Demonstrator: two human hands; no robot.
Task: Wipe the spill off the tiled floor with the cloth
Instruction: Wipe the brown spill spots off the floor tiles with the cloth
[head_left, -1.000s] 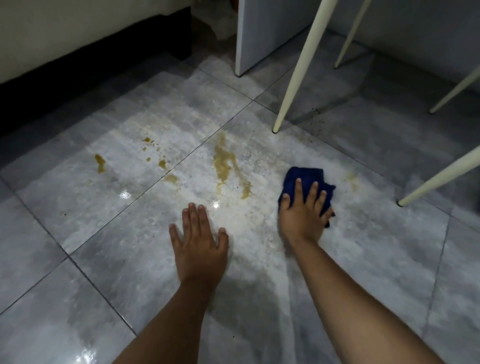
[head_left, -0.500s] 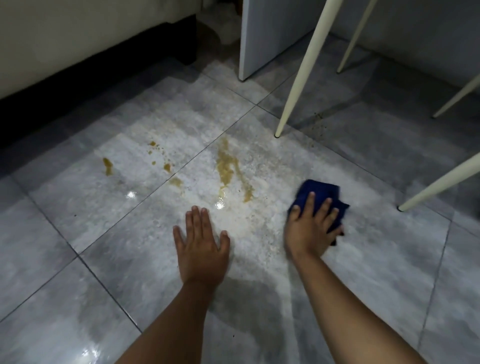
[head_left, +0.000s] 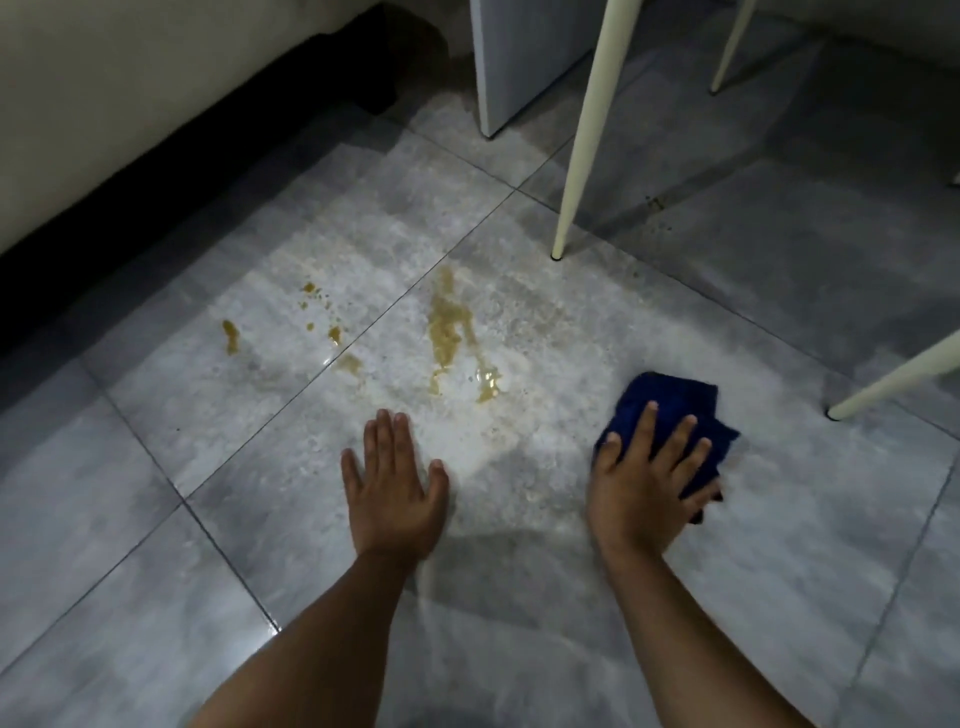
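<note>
A yellow-brown spill (head_left: 448, 332) streaks the grey tiled floor (head_left: 779, 519), with smaller drops (head_left: 332, 332) and a blob (head_left: 230, 336) to its left. A crumpled dark blue cloth (head_left: 670, 405) lies on the tile to the right of the spill, apart from it. My right hand (head_left: 644, 483) presses flat on the cloth, fingers spread over it. My left hand (head_left: 392, 488) rests flat on the bare tile just below the spill, fingers together, holding nothing.
A cream chair leg (head_left: 584, 135) stands on the floor just beyond the spill; another slants in at the right (head_left: 893, 379) close to the cloth, and a third is far back (head_left: 730, 47). A grey panel (head_left: 519, 57) and a pale furniture base (head_left: 130, 93) border the far side.
My right hand has slid the cloth to the right and slightly toward me, away from the spill. My left hand has stayed planted on the tile.
</note>
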